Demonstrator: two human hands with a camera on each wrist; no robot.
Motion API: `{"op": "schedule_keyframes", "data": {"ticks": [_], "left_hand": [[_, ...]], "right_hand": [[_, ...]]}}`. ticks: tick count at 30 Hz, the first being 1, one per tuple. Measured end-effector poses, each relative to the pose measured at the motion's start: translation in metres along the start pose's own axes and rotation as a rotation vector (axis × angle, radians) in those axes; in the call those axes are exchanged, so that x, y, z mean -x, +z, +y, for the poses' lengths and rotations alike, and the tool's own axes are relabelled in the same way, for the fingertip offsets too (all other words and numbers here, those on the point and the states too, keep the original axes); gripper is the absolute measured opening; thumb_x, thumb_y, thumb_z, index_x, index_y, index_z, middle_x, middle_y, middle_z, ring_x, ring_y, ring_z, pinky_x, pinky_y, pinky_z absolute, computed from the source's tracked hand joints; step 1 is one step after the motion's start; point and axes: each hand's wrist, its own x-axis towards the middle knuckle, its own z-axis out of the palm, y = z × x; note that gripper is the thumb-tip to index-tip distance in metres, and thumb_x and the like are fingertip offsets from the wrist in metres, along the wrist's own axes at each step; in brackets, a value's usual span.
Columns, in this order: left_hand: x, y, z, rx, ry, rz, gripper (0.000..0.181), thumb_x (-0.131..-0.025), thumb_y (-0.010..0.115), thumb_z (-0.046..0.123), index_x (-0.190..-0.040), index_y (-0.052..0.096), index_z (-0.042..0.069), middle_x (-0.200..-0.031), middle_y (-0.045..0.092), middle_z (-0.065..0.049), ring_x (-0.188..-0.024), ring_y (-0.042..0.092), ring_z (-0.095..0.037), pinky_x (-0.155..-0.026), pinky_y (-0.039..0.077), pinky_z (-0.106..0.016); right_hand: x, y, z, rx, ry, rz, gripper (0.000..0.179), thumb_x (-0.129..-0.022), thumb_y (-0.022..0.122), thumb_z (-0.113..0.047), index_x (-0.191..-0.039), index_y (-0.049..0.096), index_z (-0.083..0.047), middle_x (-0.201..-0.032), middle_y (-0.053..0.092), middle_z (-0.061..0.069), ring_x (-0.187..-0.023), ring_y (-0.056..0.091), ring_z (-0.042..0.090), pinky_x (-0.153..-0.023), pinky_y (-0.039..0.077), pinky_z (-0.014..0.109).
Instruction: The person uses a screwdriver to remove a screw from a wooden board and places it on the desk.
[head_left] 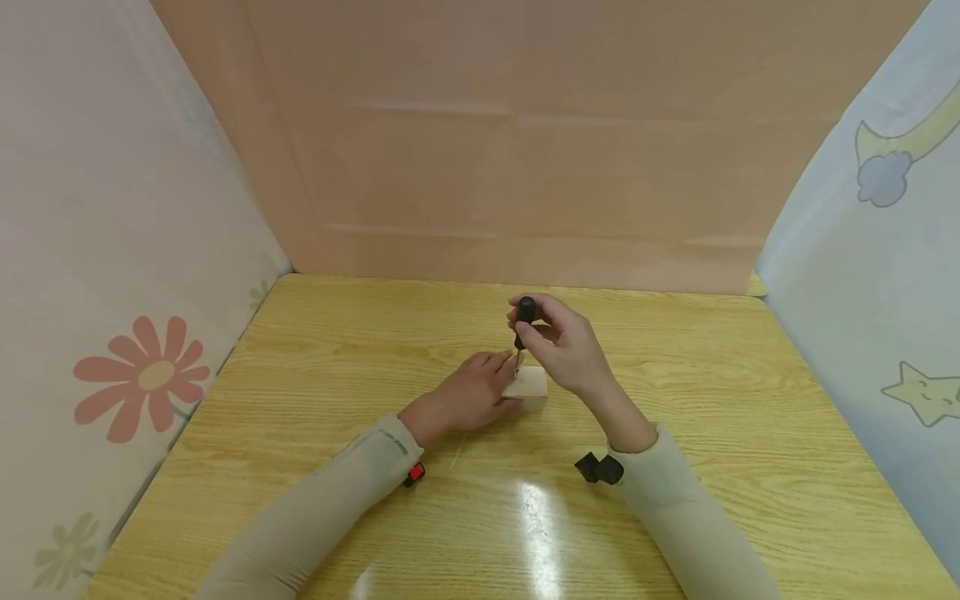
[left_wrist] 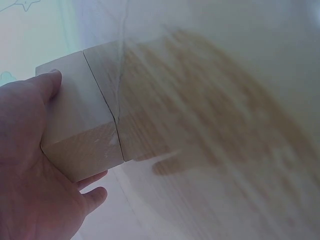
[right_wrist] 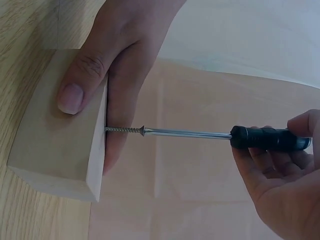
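A pale wooden block rests on the wooden table at its middle. My left hand grips the block from the left, with the thumb on one face and the fingers wrapped round the other side. A screw stands partly sunk in the block's top face. A screwdriver with a black handle and a steel shaft sits upright with its tip in the screw head. My right hand pinches the handle from the right.
Cloth panels wall in the table: a flower print on the left, plain peach at the back, stars and clouds on the right. A black camera mount sits on my right wrist, a red-tipped one on my left.
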Motion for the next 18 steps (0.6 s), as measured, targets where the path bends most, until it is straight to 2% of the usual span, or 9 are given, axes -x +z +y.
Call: {"op": "schedule_keyframes", "data": {"ticks": [4,9,13,18], "left_hand": [[-0.0006,-0.0006,0.0006,0.002,-0.003,-0.008,0.077,-0.104,0.049,0.053,-0.161,0.025,0.007,-0.162,0.034,-0.015,-0.144,0.038,-0.029,-0.123,0.025,-0.041],[-0.0014,-0.0011,0.0009,0.006,-0.011,-0.023,0.077,-0.104,0.048,0.053,-0.161,0.024,0.007,-0.162,0.033,-0.016,-0.145,0.037,-0.029,-0.123,0.024,-0.042],[-0.0019,-0.0009,0.0014,0.008,-0.016,-0.021,0.077,-0.104,0.049,0.053,-0.160,0.027,0.006,-0.161,0.035,-0.016,-0.145,0.038,-0.029,-0.123,0.025,-0.041],[-0.0023,0.0011,0.0015,0.026,-0.050,-0.035,0.077,-0.104,0.048,0.054,-0.161,0.026,0.007,-0.162,0.033,-0.014,-0.145,0.036,-0.029,-0.122,0.026,-0.042]], "right_hand": [[0.0006,-0.0011,-0.0005,0.014,-0.013,0.008,0.031,-0.101,0.060,-0.003,-0.132,0.059,0.003,-0.116,0.065,0.024,-0.111,0.067,0.031,-0.091,0.056,0.024],[0.0011,-0.0020,-0.0032,0.008,-0.048,0.025,0.031,-0.101,0.060,-0.002,-0.131,0.059,0.003,-0.114,0.067,0.018,-0.110,0.068,0.030,-0.091,0.056,0.027],[0.0010,-0.0042,-0.0054,0.015,-0.070,0.034,0.031,-0.100,0.060,-0.001,-0.131,0.059,0.004,-0.114,0.067,0.021,-0.109,0.068,0.030,-0.090,0.057,0.027],[0.0015,-0.0093,-0.0062,0.027,-0.075,0.054,0.031,-0.100,0.061,0.001,-0.130,0.060,0.006,-0.113,0.066,0.024,-0.107,0.067,0.030,-0.089,0.057,0.024]]}}
